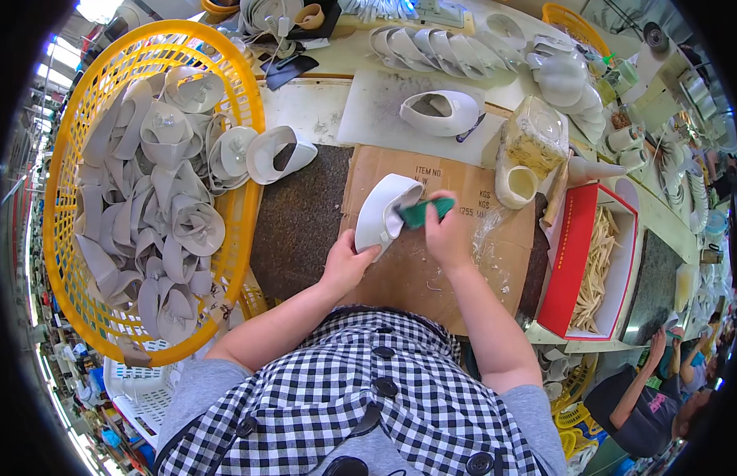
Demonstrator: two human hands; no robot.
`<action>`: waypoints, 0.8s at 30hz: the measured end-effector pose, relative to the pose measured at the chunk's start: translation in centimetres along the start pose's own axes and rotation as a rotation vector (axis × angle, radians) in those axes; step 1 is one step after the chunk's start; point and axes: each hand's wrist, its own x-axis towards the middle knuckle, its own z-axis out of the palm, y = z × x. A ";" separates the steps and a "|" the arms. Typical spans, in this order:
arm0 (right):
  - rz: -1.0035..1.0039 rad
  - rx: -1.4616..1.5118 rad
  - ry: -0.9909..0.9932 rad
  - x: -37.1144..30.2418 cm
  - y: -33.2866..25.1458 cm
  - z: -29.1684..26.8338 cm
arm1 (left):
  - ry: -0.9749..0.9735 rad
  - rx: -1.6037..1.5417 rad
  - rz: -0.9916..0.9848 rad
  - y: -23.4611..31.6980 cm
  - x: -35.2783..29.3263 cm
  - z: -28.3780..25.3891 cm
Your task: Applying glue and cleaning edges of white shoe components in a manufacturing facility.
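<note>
My left hand [350, 263] grips the lower end of a white shoe upper [375, 208], thumb on its near edge. The upper is tilted on its side, its opening turned to the right. In my right hand [448, 236] is a dark green hand tool [420, 213], held by closed fingers. The tool's left end meets the opening of the upper, beside a bit of white; its working end is hidden. Both hands are over a flat cardboard sheet [412, 287]. Beyond them another white upper [457, 116] lies on a pale board.
A yellow basket [52, 214] heaped with white uppers stands at left; one upper [261, 155] rests by its rim. At right are a glue-crusted container [535, 131] and a red box [565, 266] of wooden sticks. Uppers [440, 51] line the back. A co-worker [642, 404] is far right.
</note>
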 end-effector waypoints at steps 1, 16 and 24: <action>0.001 -0.061 -0.112 -0.3 0.2 0.1 | 0.003 -0.056 -0.046 0.1 0.0 0.1; 0.130 0.177 -0.326 0.2 -0.7 -1.8 | 0.013 0.125 0.148 0.5 -1.0 0.6; 0.280 0.428 0.029 -2.7 1.1 -10.1 | 0.165 0.722 1.033 4.7 0.7 -4.6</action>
